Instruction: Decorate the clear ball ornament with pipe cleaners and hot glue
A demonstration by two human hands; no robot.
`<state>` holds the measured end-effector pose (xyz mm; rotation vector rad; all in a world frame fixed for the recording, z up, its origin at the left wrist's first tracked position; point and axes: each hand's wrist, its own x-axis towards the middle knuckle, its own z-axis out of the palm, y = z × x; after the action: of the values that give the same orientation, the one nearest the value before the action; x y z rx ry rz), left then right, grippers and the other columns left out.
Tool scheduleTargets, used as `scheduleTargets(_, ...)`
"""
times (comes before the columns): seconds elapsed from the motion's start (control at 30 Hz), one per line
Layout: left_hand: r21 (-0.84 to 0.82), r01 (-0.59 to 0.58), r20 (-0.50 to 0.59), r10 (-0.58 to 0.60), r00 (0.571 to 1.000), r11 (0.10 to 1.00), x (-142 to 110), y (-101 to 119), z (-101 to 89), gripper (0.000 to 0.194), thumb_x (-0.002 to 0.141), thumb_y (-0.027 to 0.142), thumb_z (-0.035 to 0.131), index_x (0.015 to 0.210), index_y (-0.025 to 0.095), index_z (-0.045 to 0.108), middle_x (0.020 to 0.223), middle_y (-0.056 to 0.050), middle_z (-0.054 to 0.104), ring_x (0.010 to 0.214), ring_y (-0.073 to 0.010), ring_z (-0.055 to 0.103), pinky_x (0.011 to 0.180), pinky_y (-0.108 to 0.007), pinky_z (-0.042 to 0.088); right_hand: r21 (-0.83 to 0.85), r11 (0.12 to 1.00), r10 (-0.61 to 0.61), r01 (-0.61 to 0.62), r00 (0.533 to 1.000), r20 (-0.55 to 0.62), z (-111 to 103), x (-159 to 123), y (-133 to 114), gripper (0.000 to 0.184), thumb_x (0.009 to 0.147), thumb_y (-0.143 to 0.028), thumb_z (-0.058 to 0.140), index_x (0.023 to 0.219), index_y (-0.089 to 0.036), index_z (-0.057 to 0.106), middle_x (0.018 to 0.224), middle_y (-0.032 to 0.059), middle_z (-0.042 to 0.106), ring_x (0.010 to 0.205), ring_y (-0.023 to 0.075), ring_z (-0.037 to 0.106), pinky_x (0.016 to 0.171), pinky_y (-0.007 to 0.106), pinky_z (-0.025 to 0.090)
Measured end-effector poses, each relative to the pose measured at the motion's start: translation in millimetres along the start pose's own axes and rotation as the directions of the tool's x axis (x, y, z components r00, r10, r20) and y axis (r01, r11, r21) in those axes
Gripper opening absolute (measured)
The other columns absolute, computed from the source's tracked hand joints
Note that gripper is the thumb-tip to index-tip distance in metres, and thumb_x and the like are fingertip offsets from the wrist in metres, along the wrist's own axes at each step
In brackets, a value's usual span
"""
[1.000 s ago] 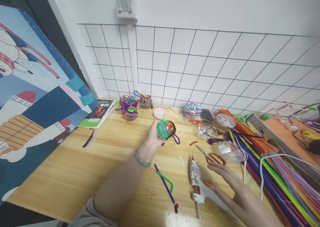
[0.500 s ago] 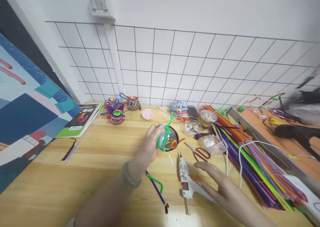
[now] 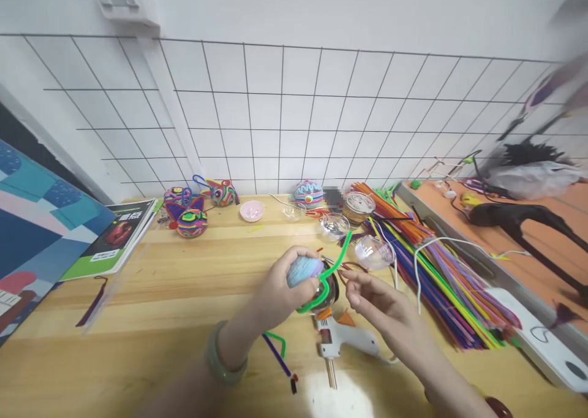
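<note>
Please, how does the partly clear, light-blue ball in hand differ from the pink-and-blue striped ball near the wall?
The partly clear ball is in the left hand; the striped ball rests on the wooden table. The first shows see-through plastic; the second, only its covering. A green fuzzy stem sticks out from the first; the second's wavy trim lies flat. Both look rounded.

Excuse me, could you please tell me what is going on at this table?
Someone is doing craft work by hand. The left hand holds a partly covered ball, with a green pipe cleaner running across it and one end sticking up. The right hand is close beside it; whether its fingers touch anything is unclear. A glue gun lies on the table just below the ball, colourful decorated balls sit towards the wall, and loose pipe cleaners lie to the right.
</note>
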<state>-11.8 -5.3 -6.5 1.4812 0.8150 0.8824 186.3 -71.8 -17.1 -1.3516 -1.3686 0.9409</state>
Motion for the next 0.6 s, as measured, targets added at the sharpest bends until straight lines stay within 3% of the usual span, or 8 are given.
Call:
scheduleTargets(0.17, 0.156, -0.123, 0.115, 0.106, 0.988, 0.98, -3.8, 0.7, 2.8, 0.032, 0.077, 0.021, 0.061, 0.108, 0.021, 0.054, 0.12, -0.008, 0.057, 0.113, -0.0245, 0.053, 0.097, -0.035, 0.04, 0.162, 0.986, 0.02, -0.023, 1.0, 0.016, 9.8, 4.2, -8.6, 0.03, 0.079, -0.047, 0.069, 0.096, -0.022, 0.07, 0.077, 0.0018, 0.069, 0.068, 0.0149, 0.064, 0.063, 0.028, 0.057)
scheduleTargets(0.3, 0.22, -0.241, 0.172, 0.206, 0.963, 0.945, -3.7, 1.2, 3.8, 0.035, 0.076, 0.017, 0.061, 0.11, 0.023, 0.053, 0.12, -0.008, 0.057, 0.116, -0.0243, 0.052, 0.1, -0.037, 0.039, 0.212, 0.977, 0.022, -0.012, 0.999, -0.044, 13.2, 0.3, -9.1, 0.022, 0.078, -0.043, 0.071, 0.084, -0.022, 0.069, 0.071, 0.0006, 0.067, 0.065, 0.015, 0.063, 0.058, 0.027, 0.056)
scheduleTargets(0.6, 0.329, -0.396, 0.209, 0.343, 0.916, 0.857, -4.3, -3.2, 3.7, 0.045, 0.073, 0.017, 0.065, 0.116, 0.024, 0.051, 0.128, -0.01, 0.052, 0.121, -0.0252, 0.049, 0.103, -0.04, 0.038, 0.031, 0.962, -0.264, 0.273, 0.95, -0.17, 9.4, -11.4, -12.2, 0.003, 0.081, -0.024, 0.071, 0.083, -0.025, 0.071, 0.08, 0.001, 0.073, 0.074, 0.0169, 0.069, 0.067, 0.028, 0.059)
